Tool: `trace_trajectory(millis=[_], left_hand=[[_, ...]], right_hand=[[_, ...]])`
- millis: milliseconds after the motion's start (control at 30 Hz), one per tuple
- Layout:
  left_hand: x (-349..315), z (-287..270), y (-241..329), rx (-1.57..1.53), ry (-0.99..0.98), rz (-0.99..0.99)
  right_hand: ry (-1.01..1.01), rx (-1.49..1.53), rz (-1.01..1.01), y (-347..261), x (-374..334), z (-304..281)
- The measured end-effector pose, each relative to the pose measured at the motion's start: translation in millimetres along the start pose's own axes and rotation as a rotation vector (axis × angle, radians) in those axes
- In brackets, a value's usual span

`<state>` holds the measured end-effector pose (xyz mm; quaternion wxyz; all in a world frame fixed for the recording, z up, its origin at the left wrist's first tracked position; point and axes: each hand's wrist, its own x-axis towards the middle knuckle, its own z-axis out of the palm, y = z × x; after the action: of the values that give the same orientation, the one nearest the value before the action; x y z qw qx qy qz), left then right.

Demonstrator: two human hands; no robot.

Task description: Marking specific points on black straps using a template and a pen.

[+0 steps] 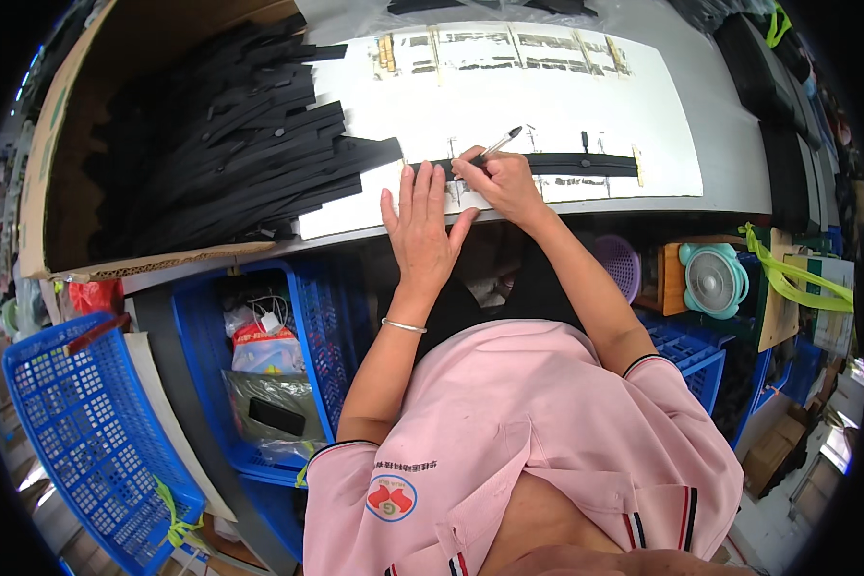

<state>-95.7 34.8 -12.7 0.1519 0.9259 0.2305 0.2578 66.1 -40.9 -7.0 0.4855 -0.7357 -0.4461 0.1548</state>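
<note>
A long black fabric strip (557, 164) lies across a white marked board (432, 106), along the board's near edge. My left hand (421, 230) rests flat with its fingers stretched out, their tips at the strip's left part. In my right hand (502, 184) is a pen (501, 142), gripped between thumb and fingers, its upper end tilted to the right. That hand leans on the strip just right of my left hand, and the pen's tip is hidden by the fingers. A small dark tab (585, 142) stands out from the strip's far side.
Many black strips (230, 154) are heaped at the left inside a cardboard box (53, 182), some reaching onto the board. Below the table edge are a blue crate (192, 336) with bags and a phone, another blue basket (96, 422), and a small turquoise fan (714, 279).
</note>
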Motion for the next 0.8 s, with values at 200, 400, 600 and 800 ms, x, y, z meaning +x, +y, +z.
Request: trace_trajectory(millis=[200,400,600,800], left_hand=[[0.2,1.7,1.1,0.002,-0.025,-0.010],[0.3,-0.3,0.1,0.009,-0.023,-0.011],[-0.1,-0.4,-0.3,0.021,-0.023,0.007],[-1.1,-0.8,-0.9,0.005,-0.042,0.002]], right_hand=[[0.090,-0.101,-0.146,1.6,0.9,2.4],[0.140,0.179,-0.028,-6.9,-11.0,-29.1],[0.391,0.017,0.132,16.4,-19.4,-71.7],[0.392,-0.019,0.089,23.1,-20.9,-72.0]])
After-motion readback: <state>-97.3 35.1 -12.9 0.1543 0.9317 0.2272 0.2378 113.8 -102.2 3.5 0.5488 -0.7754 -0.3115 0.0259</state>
